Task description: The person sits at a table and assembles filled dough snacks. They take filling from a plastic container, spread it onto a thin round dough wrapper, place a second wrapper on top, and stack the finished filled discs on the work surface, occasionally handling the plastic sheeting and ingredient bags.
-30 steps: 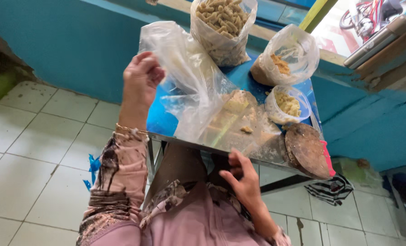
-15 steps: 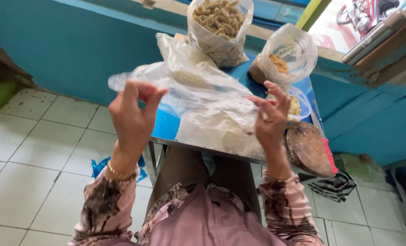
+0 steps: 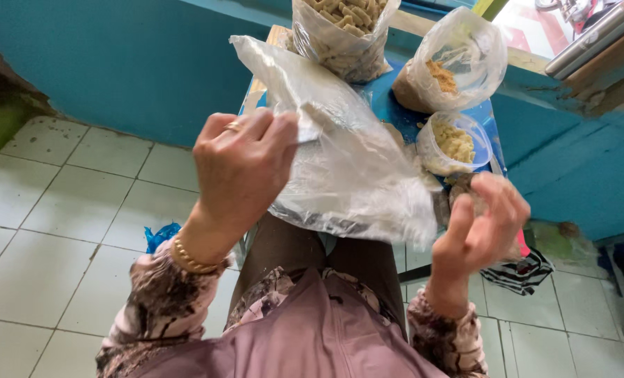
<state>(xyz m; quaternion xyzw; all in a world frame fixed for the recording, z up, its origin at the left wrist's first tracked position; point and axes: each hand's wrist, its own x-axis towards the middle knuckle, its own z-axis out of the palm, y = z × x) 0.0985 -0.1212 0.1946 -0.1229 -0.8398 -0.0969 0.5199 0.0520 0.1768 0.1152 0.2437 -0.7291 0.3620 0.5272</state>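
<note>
Pinching the rim of a clear bag (image 3: 354, 175), the left hand (image 3: 238, 168) holds it up over the near edge of the blue bench (image 3: 396, 105). The right hand (image 3: 483, 220) is loosely curled, fingers apart, just beside the bag's lower corner, gripping nothing. Three filled bags stand on the bench: sticks (image 3: 340, 31), crumbs (image 3: 448, 59), small bits (image 3: 455, 143)

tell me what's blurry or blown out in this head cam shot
Head view: the right hand is smeared by motion blur; the left hand pinching the clear plastic bag is sharper; daylight overexposes the top right corner; soft glare streaks the bag; wide-lens distortion bends the floor tiles.
</note>
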